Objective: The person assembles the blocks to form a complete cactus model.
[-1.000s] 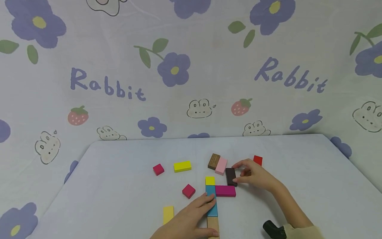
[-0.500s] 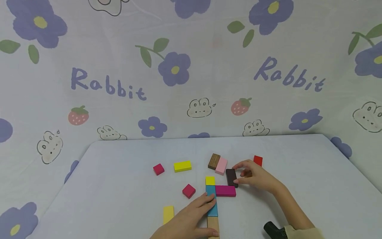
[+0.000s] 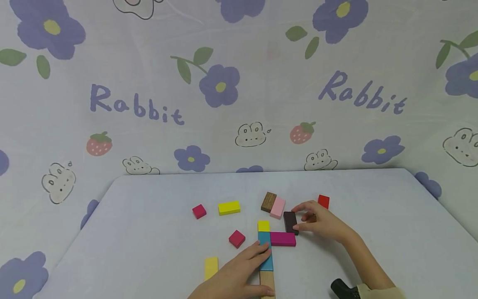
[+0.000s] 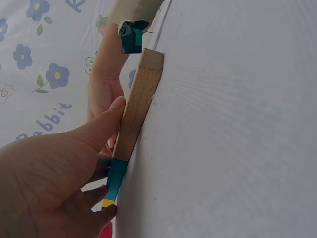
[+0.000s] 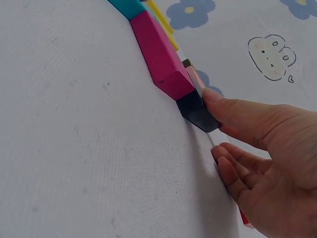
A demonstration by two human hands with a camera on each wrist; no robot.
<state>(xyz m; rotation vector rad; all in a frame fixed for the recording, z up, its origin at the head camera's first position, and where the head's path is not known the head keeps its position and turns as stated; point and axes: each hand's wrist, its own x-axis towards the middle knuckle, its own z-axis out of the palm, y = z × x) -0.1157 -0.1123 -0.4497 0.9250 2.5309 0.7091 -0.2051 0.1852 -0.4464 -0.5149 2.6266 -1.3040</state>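
In the head view, my left hand (image 3: 239,272) rests with extended fingers over a blue block (image 3: 266,261), its thumb on a plain wooden block (image 3: 267,279). These lie end to end, with a small yellow block (image 3: 263,226) at the far end. My right hand (image 3: 321,221) pinches a dark brown block (image 3: 290,222) between thumb and index finger. That block stands at the far side of a magenta block (image 3: 283,239), which juts right from the blue one. In the right wrist view, the dark block (image 5: 198,113) meets the magenta block's (image 5: 161,57) end.
Beyond lie a wood-grain brown block (image 3: 268,201) and a pink block (image 3: 277,207), side by side. A red block (image 3: 323,201) is behind my right hand. Leftward are two crimson blocks (image 3: 237,239), a yellow bar (image 3: 229,208) and a pale yellow block (image 3: 211,267), partly covered by my left hand.
The right hand has drawn the dark brown block slightly nearer, against the magenta block. The left hand stays in place.
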